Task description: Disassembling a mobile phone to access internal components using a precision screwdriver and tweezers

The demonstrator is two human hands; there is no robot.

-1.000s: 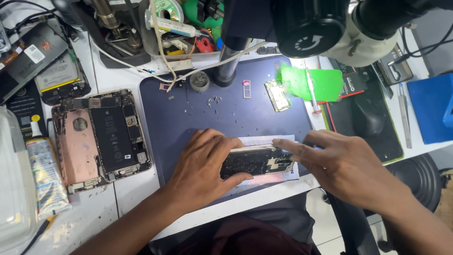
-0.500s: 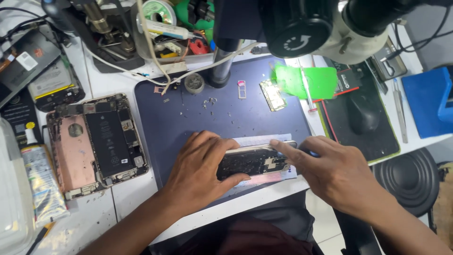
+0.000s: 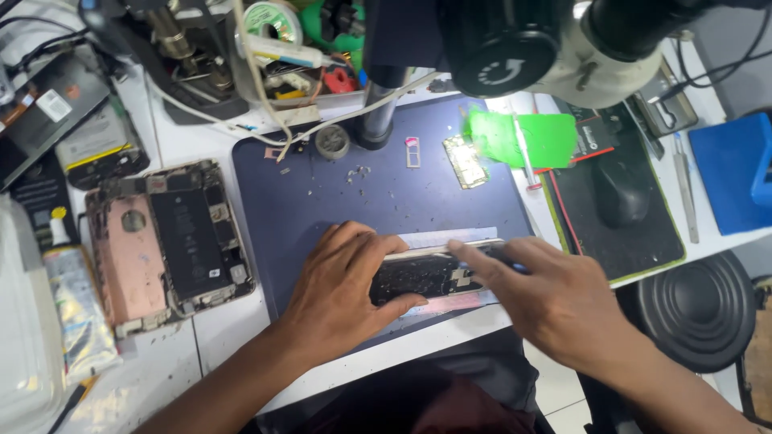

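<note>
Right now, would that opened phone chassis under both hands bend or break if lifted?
The opened phone chassis looks like a thin metal frame, so probably stiff and light. Its exposed parts seem fragile. Left hand pins it while right hand touches its edge.

right hand [image 3: 555, 297] slid further left over the phone frame [image 3: 430, 273], index finger extended

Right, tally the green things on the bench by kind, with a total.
Green sheet: 1
Green-rimmed solder reel: 1
Green plastic part at the top edge, partly hidden by the microscope: 1
Green-edged black mat: 1
Total: 4
</note>
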